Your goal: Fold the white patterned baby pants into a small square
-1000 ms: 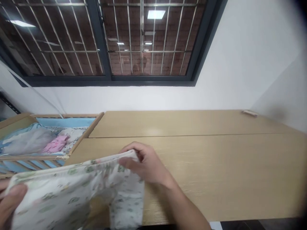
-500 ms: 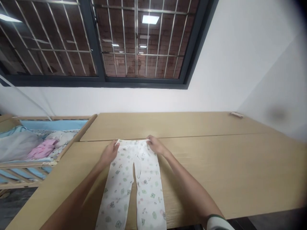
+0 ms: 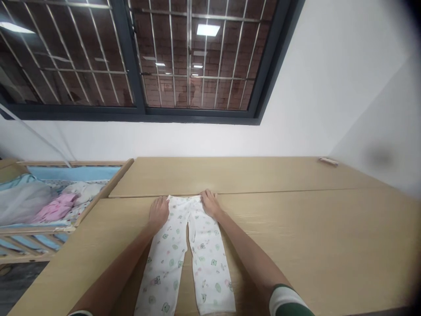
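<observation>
White child's pants [image 3: 210, 263] with small green and pink prints lie spread on the wooden table [image 3: 312, 237], waistband toward the wall and the two legs toward me. At the left corner of the waistband, my left hand [image 3: 159, 213] has its fingers closed on the cloth. My right hand [image 3: 209, 203] grips the right corner in the same way. The fingertips of both hands are partly hidden by the fabric and the hands themselves.
A wooden crib [image 3: 105, 191] with blue lining stands at the left, holding a pink cloth [image 3: 56, 208] and pale bedding. Behind are a white wall and a barred window [image 3: 197, 115]. A small object [image 3: 328, 161] lies at the table's back right.
Both hands have shifted closer together at the waistband, and its top edge looks less stretched. The pants sit slightly further right, with the right leg's hem now in view.
</observation>
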Tool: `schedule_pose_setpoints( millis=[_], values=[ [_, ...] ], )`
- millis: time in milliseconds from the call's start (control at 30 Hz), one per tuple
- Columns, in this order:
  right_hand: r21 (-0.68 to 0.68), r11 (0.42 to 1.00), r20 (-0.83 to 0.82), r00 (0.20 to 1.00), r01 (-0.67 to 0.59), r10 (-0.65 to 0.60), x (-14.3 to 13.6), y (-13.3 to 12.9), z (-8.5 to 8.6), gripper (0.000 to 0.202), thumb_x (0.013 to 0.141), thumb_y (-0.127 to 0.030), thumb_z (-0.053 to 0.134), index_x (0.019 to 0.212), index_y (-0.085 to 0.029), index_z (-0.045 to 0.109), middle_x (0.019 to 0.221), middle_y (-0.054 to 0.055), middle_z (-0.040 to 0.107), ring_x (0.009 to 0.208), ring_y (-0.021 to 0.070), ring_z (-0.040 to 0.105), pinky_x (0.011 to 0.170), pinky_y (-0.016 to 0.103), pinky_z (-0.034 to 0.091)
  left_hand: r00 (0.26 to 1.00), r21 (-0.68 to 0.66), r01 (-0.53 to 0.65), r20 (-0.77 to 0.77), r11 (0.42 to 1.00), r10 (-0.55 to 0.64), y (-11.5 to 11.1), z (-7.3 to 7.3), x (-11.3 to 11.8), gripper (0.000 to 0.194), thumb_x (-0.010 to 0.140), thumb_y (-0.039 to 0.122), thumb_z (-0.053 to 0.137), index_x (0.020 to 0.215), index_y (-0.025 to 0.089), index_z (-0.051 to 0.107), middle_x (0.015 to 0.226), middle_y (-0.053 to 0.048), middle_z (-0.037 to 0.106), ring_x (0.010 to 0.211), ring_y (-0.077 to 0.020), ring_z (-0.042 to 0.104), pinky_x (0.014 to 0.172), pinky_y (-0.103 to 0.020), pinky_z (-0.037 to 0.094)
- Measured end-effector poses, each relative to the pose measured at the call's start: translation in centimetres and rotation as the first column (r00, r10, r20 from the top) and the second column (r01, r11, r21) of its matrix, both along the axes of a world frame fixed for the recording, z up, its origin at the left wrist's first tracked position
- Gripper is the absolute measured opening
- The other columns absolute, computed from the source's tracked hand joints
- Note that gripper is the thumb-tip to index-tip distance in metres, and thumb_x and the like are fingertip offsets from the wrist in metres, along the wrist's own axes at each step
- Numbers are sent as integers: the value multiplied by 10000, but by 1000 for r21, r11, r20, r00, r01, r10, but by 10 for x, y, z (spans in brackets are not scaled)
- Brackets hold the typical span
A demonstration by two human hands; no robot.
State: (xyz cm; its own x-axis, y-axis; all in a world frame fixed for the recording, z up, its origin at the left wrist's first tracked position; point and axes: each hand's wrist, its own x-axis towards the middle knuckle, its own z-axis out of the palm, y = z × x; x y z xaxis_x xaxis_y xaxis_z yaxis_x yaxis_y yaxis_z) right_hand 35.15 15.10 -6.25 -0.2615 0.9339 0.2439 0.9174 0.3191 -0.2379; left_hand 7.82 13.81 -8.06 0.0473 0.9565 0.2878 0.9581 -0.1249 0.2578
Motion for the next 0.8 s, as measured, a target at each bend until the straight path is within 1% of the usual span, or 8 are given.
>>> schedule_pose_setpoints(
  millis=[167,267,367,467,567,633,733,800],
  values=[
    [37,999,67,997,22,-24,3,24,3,283,1049,-198,365,1208,-161,596,1239,160,568,1129,278,467,958,391,300,999,15,-16,-51,1000,16,16,8,7,360,1034,244,296,1107,156,638,1080,-183,652,1077,-318,575,936,-417,426],
    [47,998,85,996,38,-42,3,34,5,287,1048,-223,375,1229,-162,590,1253,164,567,1140,282,466,963,395,300,997,6,-32,-68,999,32,24,16,10,304,1028,246,356,1099,136,631,1072,-165,644,1059,-294,573,940,-420,420],
    [49,998,81,995,46,-50,2,37,4,288,1044,-265,396,1231,-161,587,1269,166,567,1148,282,467,979,403,299,996,-14,-38,-77,999,37,25,29,15,271,1008,214,382,1108,125,618,1064,-163,638,1058,-295,565,937,-424,414],
    [47,997,50,996,66,-68,3,37,1,292,1038,-292,402,1218,-154,586,1263,165,575,1158,287,466,996,413,294,997,-16,-22,-76,1000,20,14,48,25,314,982,176,358,1189,81,574,1136,-234,604,1113,-357,535,939,-467,401],
    [39,993,-8,994,108,-107,6,38,-2,313,1027,-319,411,1230,-145,573,1241,164,585,1166,295,470,998,422,298,993,-28,95,-67,995,-97,-20,65,47,353,999,234,352,1250,68,536,1216,-259,571,1151,-386,524,957,-505,393],
    [25,991,-53,990,133,-132,8,39,-3,323,1009,-342,440,1227,-147,576,1226,159,593,1168,297,476,998,422,302,960,-80,270,-52,960,-274,-55,73,67,307,1016,301,372,1149,142,599,1147,-184,628,1079,-326,581,941,-448,424],
    [-6,988,-122,980,156,-156,12,41,-3,304,971,-359,494,1177,-168,611,1202,140,612,1162,289,489,1006,417,297,843,-190,531,16,826,-538,-116,79,100,298,996,450,461,916,227,641,913,-59,686,845,-220,651,772,-333,482],
    [-29,985,-168,971,168,-171,14,42,-1,279,947,-356,514,1125,-177,633,1154,122,636,1136,279,507,1010,414,292,740,-305,658,92,689,-666,-148,82,121,380,968,546,469,891,223,654,828,-58,696,763,-238,670,699,-355,491]
  ],
)
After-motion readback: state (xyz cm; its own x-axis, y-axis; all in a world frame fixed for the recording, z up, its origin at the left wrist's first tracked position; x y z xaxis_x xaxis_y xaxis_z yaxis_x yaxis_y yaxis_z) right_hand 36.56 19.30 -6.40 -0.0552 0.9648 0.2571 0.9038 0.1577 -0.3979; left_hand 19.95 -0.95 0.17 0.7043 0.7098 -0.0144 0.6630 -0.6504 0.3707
